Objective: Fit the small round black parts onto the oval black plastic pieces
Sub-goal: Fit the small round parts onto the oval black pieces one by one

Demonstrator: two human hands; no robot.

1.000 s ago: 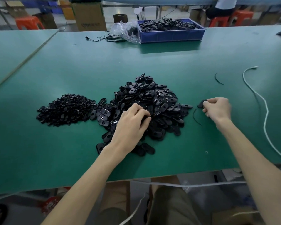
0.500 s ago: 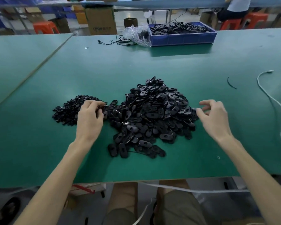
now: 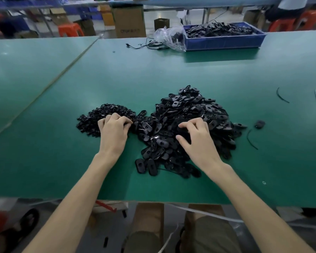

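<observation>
- Watching the left hand [image 3: 113, 136], hunched knuckles-up at the near right edge of the pile of small round parts [image 3: 97, 118], left of centre. Fingertips tucked under and out of sight, so can't tell whether a part is pinched.
- Over to the right hand [image 3: 197, 141], clawed on top of the heap of oval pieces [image 3: 190, 110] at centre frame. Thumb held apart from the bent fingers, tips down among the ovals. Can't tell if one is caught there either.
- Judging both kinds as light, stiff, glossy moulded plastic. Probably slippery, and apt to skate away or drag neighbours along when pulled from the tangle.
- Best to take an oval by its long edges, leaving the middle opening free. Best to nip a round part by its rim between thumb and forefinger.
- Spotting one lone oval piece [image 3: 259, 124] lying apart, right of the heap, with a thin black strip [image 3: 252, 140] just below it.
- Working on a green table mat [image 3: 153, 73], smooth and flat, with a seam to a neighbouring table running up the left of the frame.
- Further back, upper right: a blue crate [image 3: 224, 41] loaded with more black parts, a clear plastic bag [image 3: 169, 38] against its left end, a black cable [image 3: 148, 45] beside that.
- Beyond the table: a cardboard box [image 3: 129, 21], an orange stool [image 3: 70, 29], a person seated at top right.
</observation>
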